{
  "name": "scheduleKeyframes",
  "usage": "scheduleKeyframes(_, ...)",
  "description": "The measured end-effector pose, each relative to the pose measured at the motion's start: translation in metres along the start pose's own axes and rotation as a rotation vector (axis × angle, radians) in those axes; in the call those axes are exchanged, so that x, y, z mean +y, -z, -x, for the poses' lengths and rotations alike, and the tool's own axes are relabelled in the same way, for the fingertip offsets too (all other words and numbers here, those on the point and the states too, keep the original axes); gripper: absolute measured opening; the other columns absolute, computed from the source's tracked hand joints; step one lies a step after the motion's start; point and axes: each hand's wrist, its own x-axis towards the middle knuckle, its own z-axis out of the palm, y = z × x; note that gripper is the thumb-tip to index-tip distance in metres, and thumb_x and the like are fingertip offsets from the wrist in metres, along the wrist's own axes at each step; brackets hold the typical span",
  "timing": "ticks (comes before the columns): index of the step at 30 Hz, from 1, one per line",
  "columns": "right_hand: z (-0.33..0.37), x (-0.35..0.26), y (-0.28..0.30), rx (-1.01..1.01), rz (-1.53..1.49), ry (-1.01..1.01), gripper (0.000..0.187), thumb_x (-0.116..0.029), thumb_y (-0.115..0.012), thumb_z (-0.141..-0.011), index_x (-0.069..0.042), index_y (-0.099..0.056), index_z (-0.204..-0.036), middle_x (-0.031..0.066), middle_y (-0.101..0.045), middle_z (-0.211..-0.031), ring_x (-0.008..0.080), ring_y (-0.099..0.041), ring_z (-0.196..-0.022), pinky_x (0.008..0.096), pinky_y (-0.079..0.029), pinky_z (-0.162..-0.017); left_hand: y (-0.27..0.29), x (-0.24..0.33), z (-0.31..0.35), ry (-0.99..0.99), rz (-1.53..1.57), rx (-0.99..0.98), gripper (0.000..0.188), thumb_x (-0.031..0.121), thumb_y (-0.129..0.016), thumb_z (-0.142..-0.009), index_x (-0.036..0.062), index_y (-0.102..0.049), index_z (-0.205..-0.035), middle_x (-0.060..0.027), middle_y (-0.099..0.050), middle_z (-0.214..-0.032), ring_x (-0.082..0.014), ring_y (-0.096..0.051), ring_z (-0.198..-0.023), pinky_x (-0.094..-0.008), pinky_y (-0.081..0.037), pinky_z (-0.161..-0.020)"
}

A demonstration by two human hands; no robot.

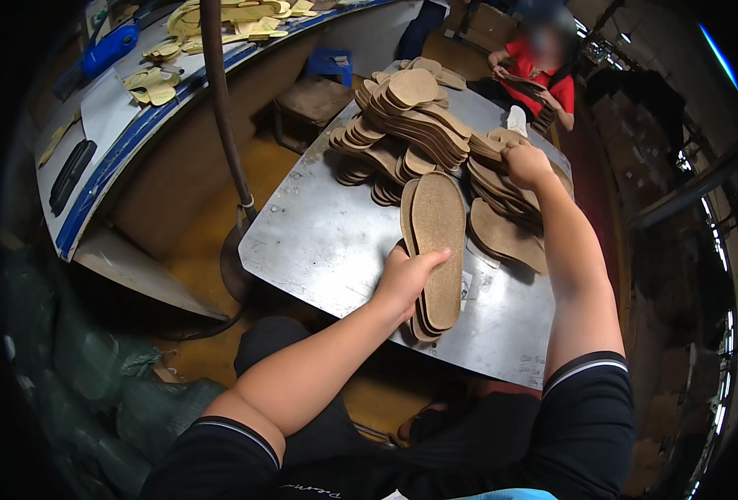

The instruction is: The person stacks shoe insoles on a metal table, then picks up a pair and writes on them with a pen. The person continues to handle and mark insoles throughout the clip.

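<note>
My left hand [408,282] grips a small stack of brown insoles [438,242] over the near edge of the metal table, thumb on the top one and fingers underneath. Farther off to the right, my right hand [526,164] is closed at the edge of an insole in the right-hand pile [496,179]; its fingertips are partly hidden. One more group of insoles [506,233] lies nearer, under my right forearm. A larger heap of overlapping insoles [411,121] covers the middle and far part of the table.
The metal table [302,258] has a bare front left corner. Across it, a person in red [544,83] holds insoles. At left stand a pole [223,108], a stool [312,102] and a blue-edged bench [127,158] with yellow cut pieces [152,83]. Green sacks [86,375] lie lower left.
</note>
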Motion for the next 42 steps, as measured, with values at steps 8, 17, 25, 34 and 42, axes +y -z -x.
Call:
scheduleKeyframes(8, 0.097, 0.019, 0.048, 0.314, -0.12, -0.077, 0.029, -0.021, -0.073, -0.104, -0.006, -0.073, -0.129, 0.0108, -0.072, -0.127, 0.0371, -0.068, -0.122, 0.0515, -0.06, -0.1, -0.004, 0.001, 0.005, 0.004, -0.018, 0.025, 0.042, 0.013, -0.082, -0.102, -0.011, -0.07, -0.134, -0.0223, -0.08, -0.125, -0.0307, -0.081, -0.109, -0.045, -0.068, -0.093)
scheduleKeyframes(17, 0.317, -0.067, 0.098, 0.301, -0.156, -0.471, 0.02, -0.02, -0.072, -0.104, -0.003, -0.068, -0.114, 0.0146, -0.07, -0.117, 0.0373, -0.07, -0.111, 0.0504, -0.065, -0.087, -0.002, 0.002, 0.021, 0.052, -0.046, 0.018, 0.051, 0.018, -0.083, -0.102, -0.0077, -0.065, -0.142, -0.0215, -0.076, -0.129, -0.0337, -0.077, -0.117, -0.0483, -0.064, -0.103)
scheduleKeyframes(25, 0.371, -0.195, -0.029, 0.109, -0.327, -0.64, 0.063, -0.058, -0.088, -0.093, -0.002, -0.075, -0.116, 0.017, -0.067, -0.126, 0.0371, -0.067, -0.121, 0.0483, -0.06, -0.097, 0.003, -0.015, 0.029, 0.122, -0.078, 0.032, 0.049, 0.018, -0.079, -0.105, -0.0104, -0.064, -0.142, -0.0232, -0.075, -0.13, -0.0354, -0.076, -0.119, -0.0498, -0.063, -0.106)
scheduleKeyframes(34, 0.398, -0.148, -0.04, 0.132, -0.545, -0.889, 0.101, -0.062, -0.098, -0.08, 0.001, -0.063, -0.151, 0.0235, -0.069, -0.136, 0.0471, -0.063, -0.133, 0.0519, -0.056, -0.11, -0.007, -0.016, 0.042, 0.16, -0.113, 0.039, 0.048, 0.019, -0.079, -0.104, -0.0088, -0.066, -0.141, -0.0205, -0.076, -0.131, -0.0339, -0.076, -0.12, -0.0485, -0.062, -0.108)
scheduleKeyframes(42, 0.393, -0.146, -0.03, 0.088, -0.78, -0.781, 0.103, -0.048, -0.103, -0.074, 0.007, -0.064, -0.152, 0.0319, -0.076, -0.135, 0.0431, -0.077, -0.124, 0.0486, -0.061, -0.106, -0.012, -0.025, 0.032, 0.243, -0.028, -0.043, 0.047, 0.022, -0.083, -0.101, -0.0041, -0.069, -0.138, -0.0181, -0.077, -0.127, -0.0316, -0.077, -0.114, -0.0483, -0.063, -0.105)
